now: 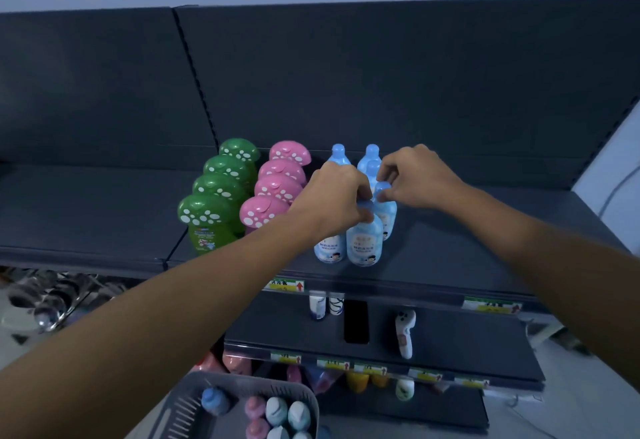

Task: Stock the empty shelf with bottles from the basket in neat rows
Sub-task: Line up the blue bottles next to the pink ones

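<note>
On the dark shelf (450,248) stand rows of bottles: green mushroom-capped bottles (207,210), pink mushroom-capped bottles (273,192) and light blue bottles (337,156) to their right. My left hand (337,196) grips the cap of the front light blue bottle (363,244). My right hand (412,175) pinches the cap of the blue bottle just behind it (388,213). Both bottles stand upright on the shelf. A grey basket (194,404) at the bottom holds several more bottles.
The left section of the shelf (86,203) and the part right of the blue rows are bare. Lower shelves hold small bottles (317,305), a white handheld device (405,333) and price labels (285,285). A wire rack with bottles (48,300) stands lower left.
</note>
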`<state>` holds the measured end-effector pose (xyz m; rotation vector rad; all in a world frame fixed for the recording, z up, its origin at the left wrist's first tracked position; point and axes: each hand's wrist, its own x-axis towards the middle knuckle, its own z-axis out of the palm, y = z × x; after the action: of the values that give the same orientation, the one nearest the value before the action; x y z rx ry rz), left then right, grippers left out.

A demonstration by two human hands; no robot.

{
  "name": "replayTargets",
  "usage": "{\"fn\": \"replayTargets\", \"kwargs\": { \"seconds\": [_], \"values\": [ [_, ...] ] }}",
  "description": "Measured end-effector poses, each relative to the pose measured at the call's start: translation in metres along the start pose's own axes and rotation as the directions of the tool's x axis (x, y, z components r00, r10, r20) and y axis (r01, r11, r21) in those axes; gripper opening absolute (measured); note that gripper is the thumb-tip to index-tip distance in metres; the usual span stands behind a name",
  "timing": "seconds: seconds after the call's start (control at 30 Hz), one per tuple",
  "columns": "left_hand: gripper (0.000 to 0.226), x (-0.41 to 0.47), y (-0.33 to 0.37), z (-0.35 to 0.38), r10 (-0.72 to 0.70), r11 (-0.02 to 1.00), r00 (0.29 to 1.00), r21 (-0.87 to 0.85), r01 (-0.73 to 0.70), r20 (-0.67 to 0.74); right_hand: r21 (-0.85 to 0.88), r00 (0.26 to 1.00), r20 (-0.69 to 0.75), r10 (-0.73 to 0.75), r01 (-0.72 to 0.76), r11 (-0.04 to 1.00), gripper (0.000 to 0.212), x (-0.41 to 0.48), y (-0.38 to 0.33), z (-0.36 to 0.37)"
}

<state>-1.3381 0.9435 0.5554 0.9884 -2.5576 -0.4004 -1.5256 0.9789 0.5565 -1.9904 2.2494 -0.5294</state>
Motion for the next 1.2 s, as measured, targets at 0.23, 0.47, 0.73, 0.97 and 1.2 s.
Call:
{"fn": "replayTargets", "kwargs": {
  "seconds": [0.23,0.47,0.73,0.97,1.2],
  "values": [
    [0.023,0.015,0.000,0.008,-0.027,1.000,0.999,-0.013,0.028,0.042,0.019,1.000,0.023,-0.009,0.009,1.000,0.023,0.020,0.012,0.006],
    [0.019,0.019,0.005,0.017,-0.042,0.999,0.998,-0.024,0.044,0.050,0.043,0.999,0.022,-0.028,0.027,0.999,0.019,0.027,0.020,0.009],
    [0.021,0.023,0.010,0.026,-0.037,0.998,0.998,-0.045,0.040,0.058,0.092,0.998,0.038,-0.055,0.051,0.994,0.011,0.030,0.020,0.011],
    [0.021,0.025,0.005,0.028,-0.031,0.999,0.999,-0.031,0.032,0.042,0.103,0.998,0.045,-0.052,0.047,0.994,0.017,0.033,0.025,0.015],
    [0.019,0.024,0.003,0.028,-0.026,0.997,0.999,-0.065,0.028,0.043,0.104,0.998,0.057,-0.038,0.032,0.994,0.017,0.033,0.025,0.015]
  ]
}}
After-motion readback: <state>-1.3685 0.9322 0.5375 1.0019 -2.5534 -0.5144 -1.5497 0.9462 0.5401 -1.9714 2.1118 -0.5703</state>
